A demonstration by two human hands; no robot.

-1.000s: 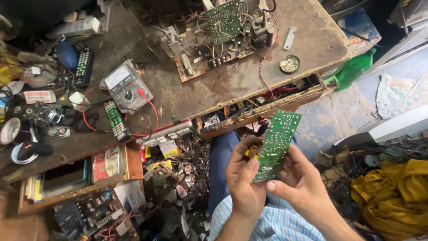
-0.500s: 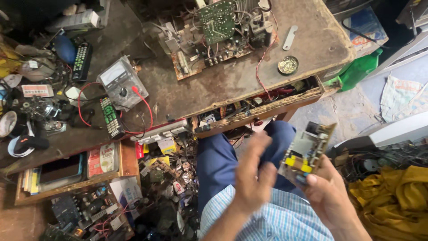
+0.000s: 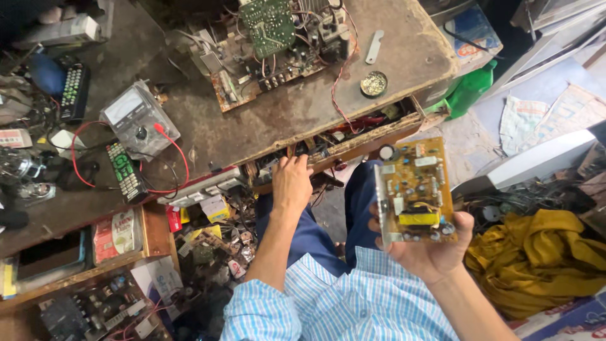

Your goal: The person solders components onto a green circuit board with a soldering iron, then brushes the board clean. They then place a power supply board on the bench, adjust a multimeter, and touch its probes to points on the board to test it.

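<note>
The open wooden drawer point(image 3: 353, 142) is stuffed with wires, but the brown worn table top point(image 3: 404, 60) has bare room beside the small round metal tin point(image 3: 374, 83).

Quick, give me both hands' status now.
Left hand: reaching into the open drawer, grip cannot be told.
Right hand: closed, holding a circuit board.

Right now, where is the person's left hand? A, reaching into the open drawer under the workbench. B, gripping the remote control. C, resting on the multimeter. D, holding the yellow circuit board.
A: the left hand reaches into the open drawer at the workbench's front edge, while the right hand holds the yellow circuit board.
</note>
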